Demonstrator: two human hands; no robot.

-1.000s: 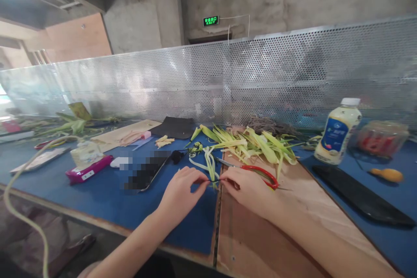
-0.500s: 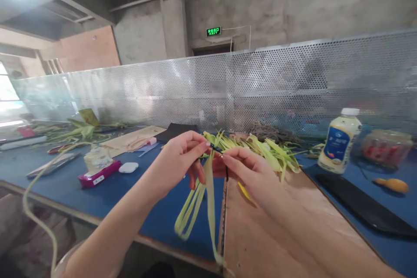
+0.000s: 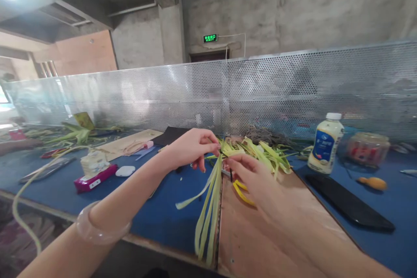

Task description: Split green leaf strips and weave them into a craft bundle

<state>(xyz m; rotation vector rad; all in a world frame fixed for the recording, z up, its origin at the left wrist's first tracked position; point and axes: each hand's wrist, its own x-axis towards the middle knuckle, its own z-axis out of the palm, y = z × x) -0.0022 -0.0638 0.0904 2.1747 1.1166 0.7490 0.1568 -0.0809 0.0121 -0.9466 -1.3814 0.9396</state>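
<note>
In the middle of the head view my left hand [image 3: 197, 150] pinches at the top of a bundle of long pale-green leaf strips [image 3: 208, 213]. The strips fan out and hang over the table's front. My right hand [image 3: 249, 173] is just beside it, thumb and forefinger closed at the bundle's top on what looks like a thin dark strand [image 3: 231, 175], largely hidden by the fingers. Under my right hand show yellow scissor handles [image 3: 243, 193], with a bit of metal by the fingertips. Behind both hands lies a pile of green leaf pieces [image 3: 269, 152].
A wooden board [image 3: 247, 234] lies on the blue tabletop [image 3: 163, 221]. To the right are a bottle [image 3: 325, 145], a jar [image 3: 366, 150], a black phone-like slab [image 3: 350, 204] and an orange gourd-shaped thing [image 3: 373, 182]. Left stands a tissue pack [image 3: 95, 171]; a perforated metal screen [image 3: 156, 95] runs behind.
The looped strips have dropped and now hang straighter and fanned out. My hands have shifted slightly apart at the bundle's top. More of the yellow handles shows. The camera view has turned slightly.
</note>
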